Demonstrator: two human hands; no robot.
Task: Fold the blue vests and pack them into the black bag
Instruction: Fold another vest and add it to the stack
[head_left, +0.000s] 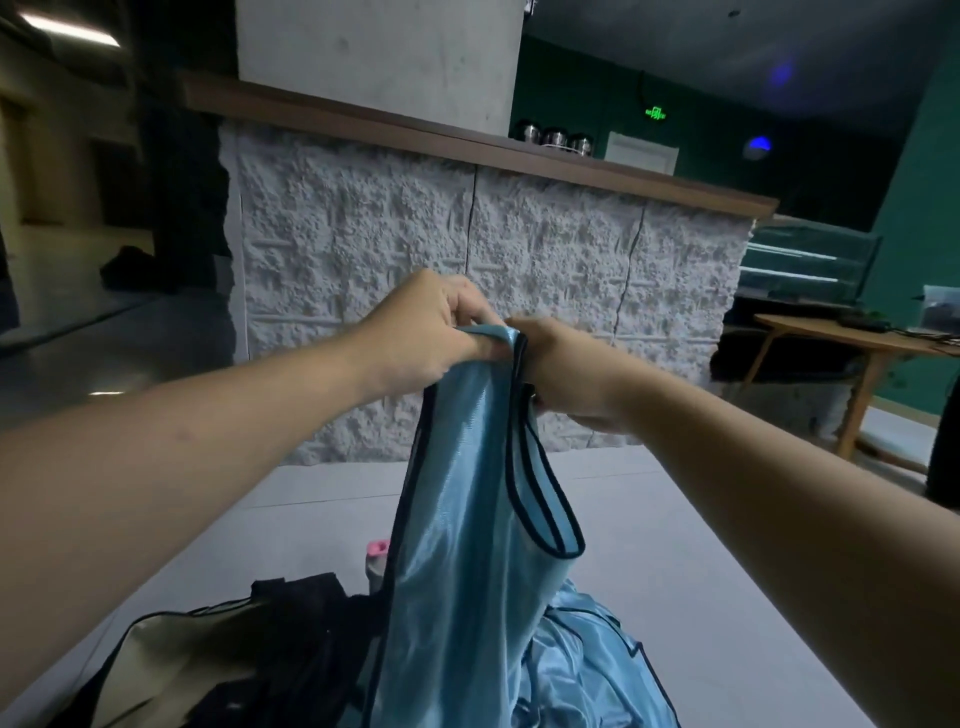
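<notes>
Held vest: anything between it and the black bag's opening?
Nothing visible. The vest hangs from both hands, left and right, just right of the open bag. Dark items already lie inside.

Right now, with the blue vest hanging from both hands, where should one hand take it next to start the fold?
Probably the loose shoulder strap loop of the blue vest. It hangs open to the right, below the right hand, so come from the right while the left hand keeps pinching the top edge.
</notes>
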